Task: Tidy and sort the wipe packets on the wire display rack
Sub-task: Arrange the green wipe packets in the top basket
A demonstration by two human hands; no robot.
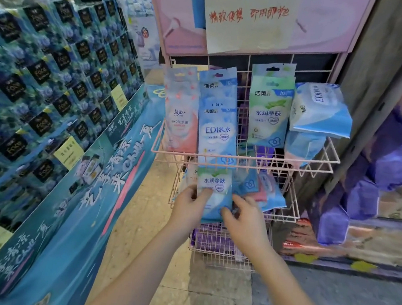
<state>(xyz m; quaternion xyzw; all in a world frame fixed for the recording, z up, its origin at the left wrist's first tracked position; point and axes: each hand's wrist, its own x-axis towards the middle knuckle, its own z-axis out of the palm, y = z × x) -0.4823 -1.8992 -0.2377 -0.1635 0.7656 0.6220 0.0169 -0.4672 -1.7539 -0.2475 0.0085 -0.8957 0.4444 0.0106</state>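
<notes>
A pink wire display rack [324,164] holds wipe packets on tiers. On the top tier stand a pink packet [183,115], a blue packet [219,129], a green packet [268,112] and a larger blue-white pack [321,108] lying sideways. At the middle tier, my left hand [187,209] and my right hand [244,221] both grip a green-and-blue wipe packet [214,191] by its lower corners, held upright in front of the basket. Behind it lie several loose blue and pink packets [261,189].
A tall blue display of stacked boxes [52,85] fills the left side. A pink sign board with a handwritten paper note [248,17] tops the rack. Purple packs [212,241] fill the lowest basket. Purple packages [366,191] stand to the right. Tiled floor lies below.
</notes>
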